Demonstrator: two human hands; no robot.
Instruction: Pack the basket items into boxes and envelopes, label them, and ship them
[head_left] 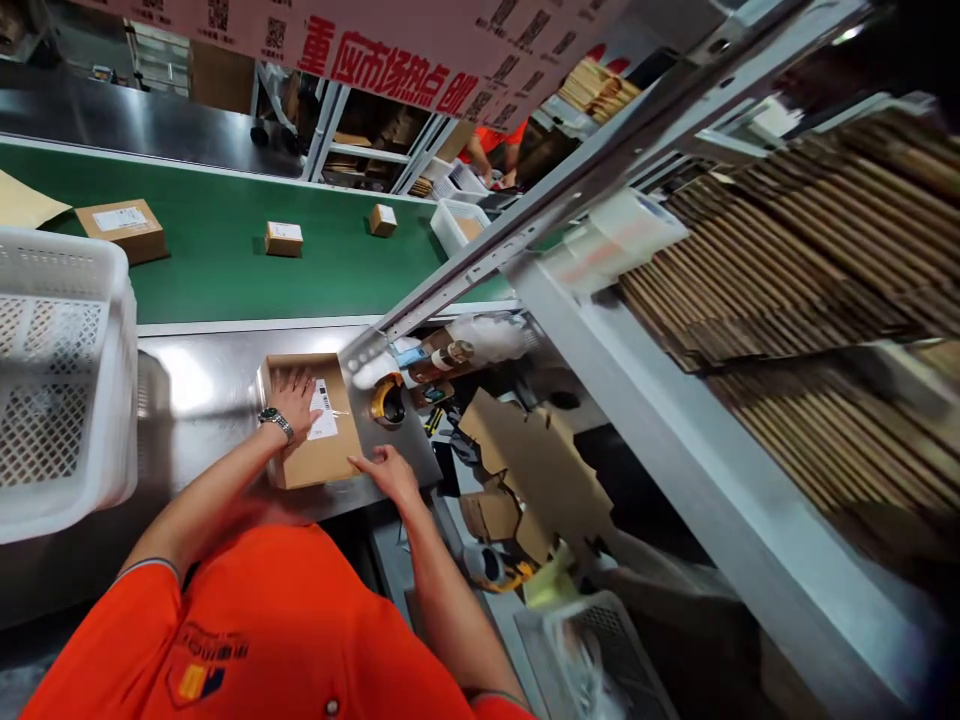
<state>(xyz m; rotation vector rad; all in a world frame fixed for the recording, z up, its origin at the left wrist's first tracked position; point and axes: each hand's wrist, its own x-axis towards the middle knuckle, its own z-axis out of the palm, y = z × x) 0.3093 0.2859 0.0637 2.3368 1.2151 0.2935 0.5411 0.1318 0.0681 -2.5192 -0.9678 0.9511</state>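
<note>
A closed cardboard box [337,390] lies flat on the steel bench, with a white printed label [323,410] and a strip of shiny clear tape on its top. My left hand [295,402], with a metal watch on the wrist, rests flat on the box with fingers spread, partly over the label. At the box's near right corner is my right hand [388,470], one digit reaching onto the top and the others curled by the side, partly hidden. Just right of the box sits a yellow and black tape dispenser [388,402].
White plastic baskets [112,400] stand at the left. Beyond the bench, a green conveyor belt [217,270] carries small labelled boxes [283,238]. A metal frame post [480,260] slants across the right, near stacked flat cardboard [795,230]. Another person's hands [499,180] show at the back.
</note>
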